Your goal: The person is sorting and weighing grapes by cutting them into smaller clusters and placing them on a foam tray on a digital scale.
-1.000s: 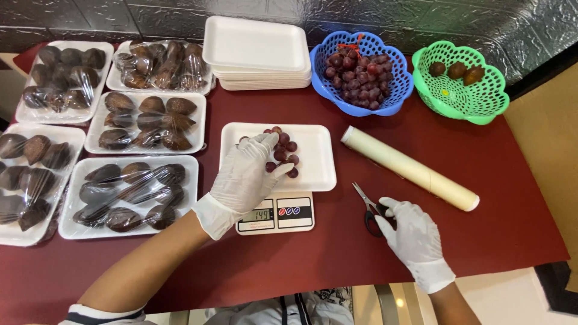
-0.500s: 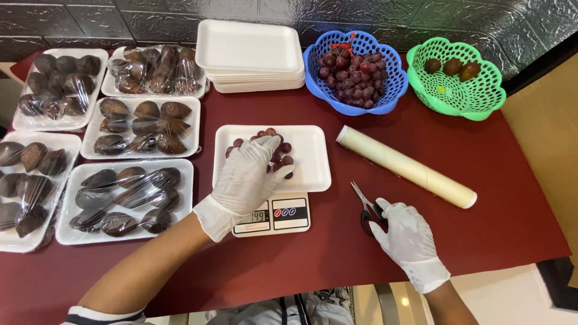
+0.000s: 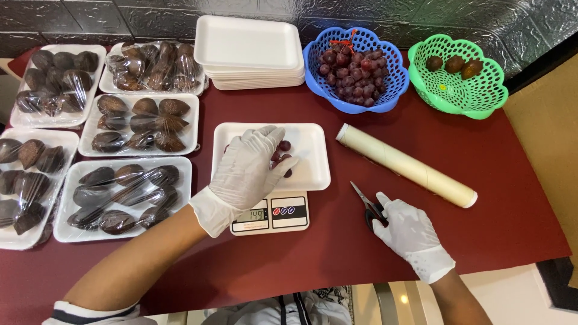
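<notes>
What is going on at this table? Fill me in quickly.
A person in white gloves is weighing red grapes. The left hand rests over a few grapes in a white foam tray on a small digital scale. The right hand lies on scissors beside a roll of cling film. More grapes fill the blue basket; wrapped trays of brown fruit sit to the left.
</notes>
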